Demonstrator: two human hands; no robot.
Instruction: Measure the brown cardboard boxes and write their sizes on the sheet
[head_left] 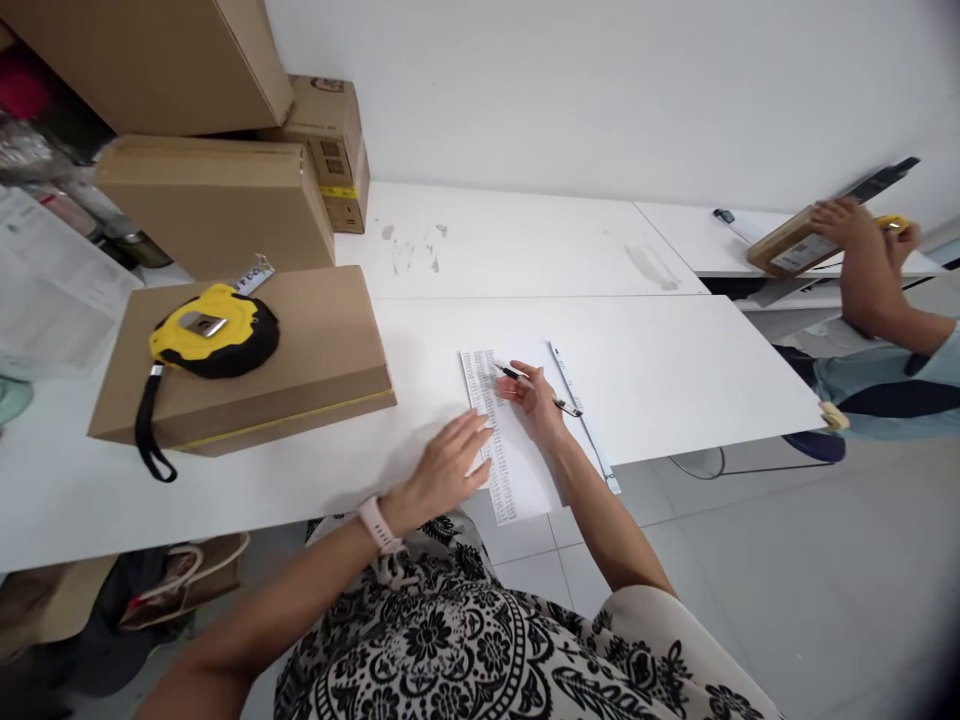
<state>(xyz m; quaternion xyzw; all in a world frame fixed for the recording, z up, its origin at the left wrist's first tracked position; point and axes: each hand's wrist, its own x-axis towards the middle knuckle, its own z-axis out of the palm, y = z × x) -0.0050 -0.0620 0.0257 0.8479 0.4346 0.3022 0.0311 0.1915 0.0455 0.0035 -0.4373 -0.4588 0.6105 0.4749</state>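
A white sheet of paper (525, 465) with columns of small print down its left side lies at the table's front edge, its lower end hanging over. My left hand (450, 468) rests flat on the sheet's left edge, fingers stretched out and holding nothing. In my right hand (541, 408) is a pen (517, 376), its tip pointing at the printed columns. Just right of that hand lies a pale blue ruler-like strip (585, 418). Left of my hands, a yellow and black tape measure (214, 330) with a wrist strap sits on a cardboard box (315, 330).
More cardboard boxes (217, 200) are stacked at the back left, beside a clear plastic container (52, 290). The white table (675, 370) runs right. There a co-worker's hands (851, 225) hold a carton (787, 245) and a tape measure. Bags (187, 590) stand below the table.
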